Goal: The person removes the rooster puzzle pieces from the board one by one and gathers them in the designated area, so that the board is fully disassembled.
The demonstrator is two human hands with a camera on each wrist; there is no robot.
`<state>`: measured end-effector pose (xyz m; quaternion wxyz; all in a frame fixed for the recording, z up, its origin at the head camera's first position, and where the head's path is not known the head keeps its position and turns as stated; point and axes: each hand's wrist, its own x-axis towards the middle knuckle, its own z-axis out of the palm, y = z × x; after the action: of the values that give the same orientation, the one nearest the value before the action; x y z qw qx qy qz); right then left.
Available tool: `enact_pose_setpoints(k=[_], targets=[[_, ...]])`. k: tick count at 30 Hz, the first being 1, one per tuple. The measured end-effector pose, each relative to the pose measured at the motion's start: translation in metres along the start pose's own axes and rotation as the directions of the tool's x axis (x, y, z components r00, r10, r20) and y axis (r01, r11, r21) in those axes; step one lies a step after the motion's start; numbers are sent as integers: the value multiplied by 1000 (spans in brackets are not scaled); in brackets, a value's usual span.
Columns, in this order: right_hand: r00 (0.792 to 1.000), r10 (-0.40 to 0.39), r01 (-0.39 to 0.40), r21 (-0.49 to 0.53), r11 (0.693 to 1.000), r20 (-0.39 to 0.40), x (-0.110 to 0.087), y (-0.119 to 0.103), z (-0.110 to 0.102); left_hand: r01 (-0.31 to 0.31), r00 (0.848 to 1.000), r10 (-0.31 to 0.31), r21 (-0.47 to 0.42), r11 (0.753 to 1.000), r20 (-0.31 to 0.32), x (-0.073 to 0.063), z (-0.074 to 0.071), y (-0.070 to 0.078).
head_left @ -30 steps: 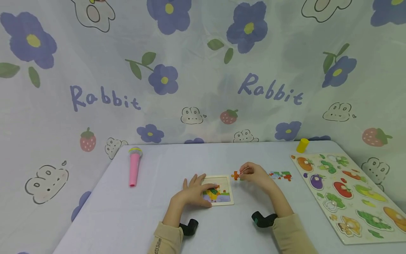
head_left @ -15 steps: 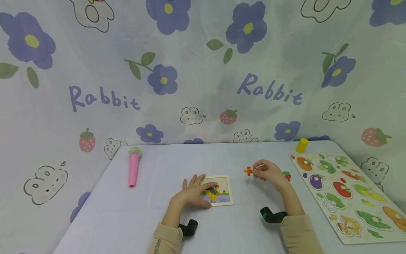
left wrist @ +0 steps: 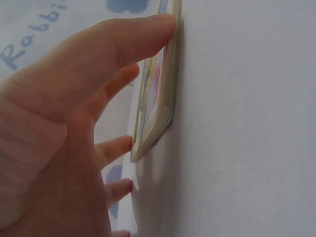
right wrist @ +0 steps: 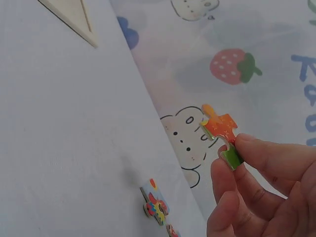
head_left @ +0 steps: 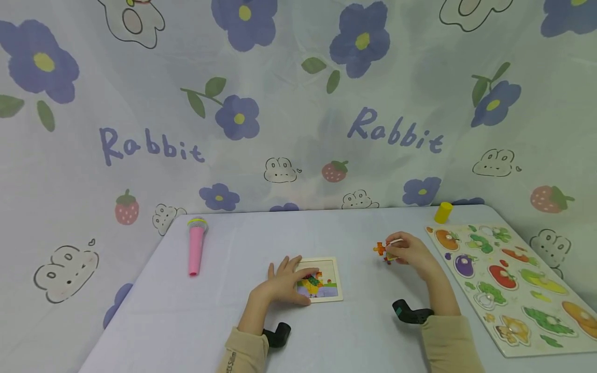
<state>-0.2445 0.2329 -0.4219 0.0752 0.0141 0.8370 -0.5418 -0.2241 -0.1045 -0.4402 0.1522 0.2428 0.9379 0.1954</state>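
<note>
My left hand (head_left: 283,285) rests on a small wooden jigsaw puzzle frame (head_left: 340,280), fingers spread over its left side. In the left wrist view, the thumb (left wrist: 143,37) lies on the frame's edge. Part of a colourful picture (head_left: 322,291) fills its lower area; the upper area shows bare wood. To the right of the frame, my right hand (head_left: 412,253) pinches an orange and green jigsaw piece (right wrist: 224,129) between thumb and fingertips, above the table. Below it in the right wrist view lies another jigsaw piece (right wrist: 157,201), and a further piece (right wrist: 172,230) is cut off at the bottom edge.
A pink toy microphone (head_left: 196,248) lies at the left. On the right is a large vegetable knob puzzle board (head_left: 536,349), with a yellow cylinder (head_left: 443,213) behind it. A printed rabbit-and-flower curtain (head_left: 298,129) hangs along the table's far edge.
My right hand has moved right, away from the frame, carrying the orange jigsaw piece over the loose pieces and covering them in the head view. The left hand has stayed on the frame.
</note>
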Motion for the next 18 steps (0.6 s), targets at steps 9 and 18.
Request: enact_pose_setpoints(k=[9,18], targets=[[1000,4,-3,39,999,-9,-7,5,-17,2,1000,-2,-7,1000,2,0,0,-1],[996,64,-60,64,996,-58,-14,11,-33,-8,1000,7,-38,999,-15,-2,1,-1]])
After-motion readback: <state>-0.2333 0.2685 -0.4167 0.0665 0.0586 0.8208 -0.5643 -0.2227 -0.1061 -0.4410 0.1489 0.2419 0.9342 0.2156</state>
